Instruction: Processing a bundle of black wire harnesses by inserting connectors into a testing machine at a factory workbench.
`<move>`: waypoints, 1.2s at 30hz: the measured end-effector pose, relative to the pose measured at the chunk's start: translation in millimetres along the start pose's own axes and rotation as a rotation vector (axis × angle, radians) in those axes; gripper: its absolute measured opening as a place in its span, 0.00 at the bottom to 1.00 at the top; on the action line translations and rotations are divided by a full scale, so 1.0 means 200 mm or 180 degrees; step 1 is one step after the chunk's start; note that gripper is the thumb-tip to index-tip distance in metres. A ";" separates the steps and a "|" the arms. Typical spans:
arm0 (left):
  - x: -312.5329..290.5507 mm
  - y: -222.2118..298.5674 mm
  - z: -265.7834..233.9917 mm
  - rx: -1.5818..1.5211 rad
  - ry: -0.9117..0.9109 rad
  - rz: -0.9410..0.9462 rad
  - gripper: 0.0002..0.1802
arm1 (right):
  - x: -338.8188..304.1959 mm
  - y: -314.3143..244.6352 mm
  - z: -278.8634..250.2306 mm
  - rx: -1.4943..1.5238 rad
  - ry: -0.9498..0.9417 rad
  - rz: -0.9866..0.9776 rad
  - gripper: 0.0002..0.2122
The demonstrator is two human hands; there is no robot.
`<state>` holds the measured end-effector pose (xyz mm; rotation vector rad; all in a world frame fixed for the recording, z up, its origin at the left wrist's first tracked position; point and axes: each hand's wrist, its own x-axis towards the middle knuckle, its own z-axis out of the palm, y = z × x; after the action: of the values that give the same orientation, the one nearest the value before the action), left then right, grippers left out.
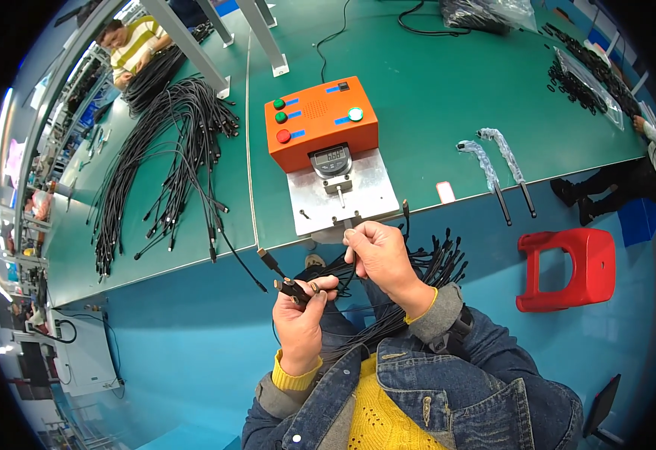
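My left hand is closed around several black cable ends with metal-tipped plugs, which fan out between thumb and fingers. My right hand pinches a black cable plug at the front edge of a metal plate. Whether the plug's tip touches the fixture is hard to make out. Behind it, a digital gauge is mounted against an orange box with green and red buttons and one lit button. A bundle of black cables lies across my lap, partly hidden by my right arm.
A large heap of black cables covers the left of the green table. Two plastic-wrapped black rods lie at the right edge, above a red stool. One person sits at the far left; another is far right.
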<state>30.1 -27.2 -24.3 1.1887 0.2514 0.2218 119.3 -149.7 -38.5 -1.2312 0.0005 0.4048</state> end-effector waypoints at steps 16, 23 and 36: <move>0.03 -0.04 0.01 0.0383 -0.0165 -0.0132 0.09 | -0.12 -0.08 0.01 -0.2487 -0.0375 -0.2259 0.09; 0.04 -0.05 0.04 0.0477 -0.0039 -0.0089 0.07 | -0.08 0.02 0.03 -0.0382 -0.0280 -0.0558 0.10; 0.04 -0.02 0.02 0.0264 -0.0036 -0.0165 0.09 | 0.02 0.07 -0.02 -0.0589 -0.0084 -0.0331 0.12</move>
<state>40.0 -29.4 -26.3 1.2638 0.2833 0.1606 119.3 -149.1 -54.4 -1.4017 -0.1254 0.3359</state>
